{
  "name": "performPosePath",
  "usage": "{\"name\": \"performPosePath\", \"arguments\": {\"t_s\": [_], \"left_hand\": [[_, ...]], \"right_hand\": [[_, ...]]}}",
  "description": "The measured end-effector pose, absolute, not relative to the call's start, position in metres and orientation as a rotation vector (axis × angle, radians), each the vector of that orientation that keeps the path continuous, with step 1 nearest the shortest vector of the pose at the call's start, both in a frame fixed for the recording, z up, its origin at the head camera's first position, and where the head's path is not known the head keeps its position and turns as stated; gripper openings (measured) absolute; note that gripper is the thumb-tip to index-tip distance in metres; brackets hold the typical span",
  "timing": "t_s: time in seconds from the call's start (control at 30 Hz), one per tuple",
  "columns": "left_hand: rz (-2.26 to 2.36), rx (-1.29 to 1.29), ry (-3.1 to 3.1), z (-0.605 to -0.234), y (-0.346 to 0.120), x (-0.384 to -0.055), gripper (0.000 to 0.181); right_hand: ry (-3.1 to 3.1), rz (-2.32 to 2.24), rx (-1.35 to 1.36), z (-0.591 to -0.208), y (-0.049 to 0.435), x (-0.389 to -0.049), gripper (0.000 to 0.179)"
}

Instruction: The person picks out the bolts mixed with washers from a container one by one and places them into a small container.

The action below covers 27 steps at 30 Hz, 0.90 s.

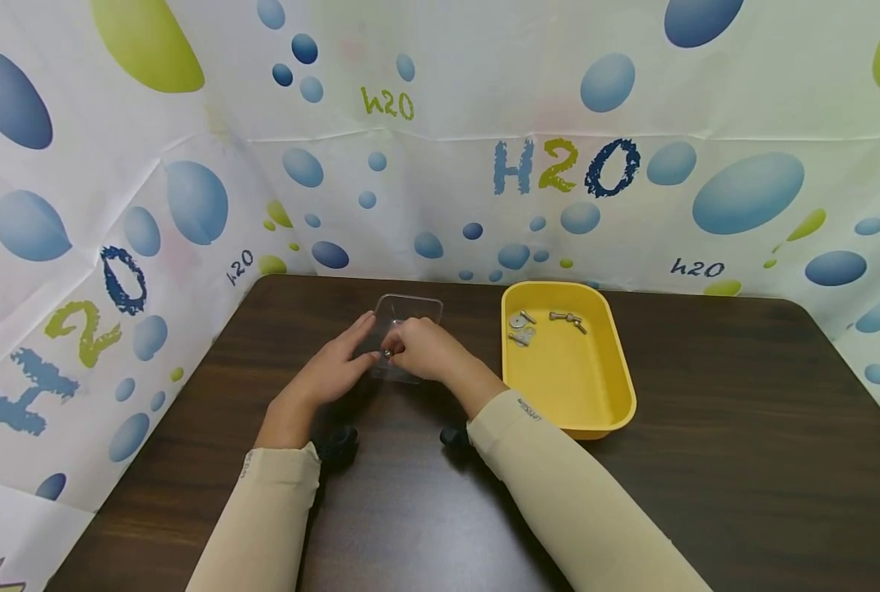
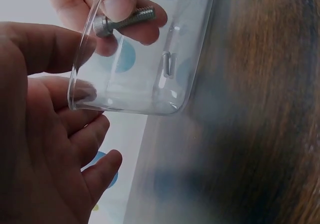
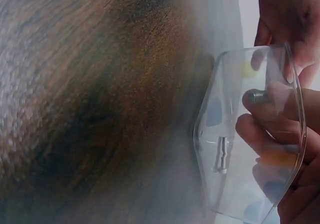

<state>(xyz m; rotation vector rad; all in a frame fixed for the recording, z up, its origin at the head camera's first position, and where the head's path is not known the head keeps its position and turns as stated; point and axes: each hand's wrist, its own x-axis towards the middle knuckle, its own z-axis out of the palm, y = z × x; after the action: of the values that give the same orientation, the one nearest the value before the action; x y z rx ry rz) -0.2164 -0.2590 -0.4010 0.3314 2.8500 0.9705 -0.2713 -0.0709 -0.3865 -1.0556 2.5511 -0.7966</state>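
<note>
My right hand [image 1: 428,349] pinches a metal bolt [image 2: 132,21] between thumb and fingertips, inside the opening of a clear plastic box [image 1: 410,306]. The bolt has a round knurled head and a threaded shank. At the box's left side, my left hand [image 1: 329,372] touches the wall and rim with thumb and fingers, which are fairly straight. Another small bolt [image 3: 222,154] lies on the box's bottom, seen through the clear wall. In the head view the right hand hides part of the box.
Right of the box stands a yellow tray [image 1: 566,386]. Several bolts [image 1: 567,319] and flat metal washers [image 1: 518,321] lie in its far part. The dark wooden table [image 1: 729,427] meets a printed white sheet [image 1: 455,181] at the back and left.
</note>
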Motion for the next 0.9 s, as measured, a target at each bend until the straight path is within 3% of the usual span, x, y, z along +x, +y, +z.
{"name": "performPosePath", "arguments": {"t_s": [0.9], "left_hand": [[0.952,0.336,2.857,-0.402,-0.259,-0.219,0.065]], "right_hand": [[2.501,-0.882,-0.972,-0.379,-0.066,-0.272,0.022]]}}
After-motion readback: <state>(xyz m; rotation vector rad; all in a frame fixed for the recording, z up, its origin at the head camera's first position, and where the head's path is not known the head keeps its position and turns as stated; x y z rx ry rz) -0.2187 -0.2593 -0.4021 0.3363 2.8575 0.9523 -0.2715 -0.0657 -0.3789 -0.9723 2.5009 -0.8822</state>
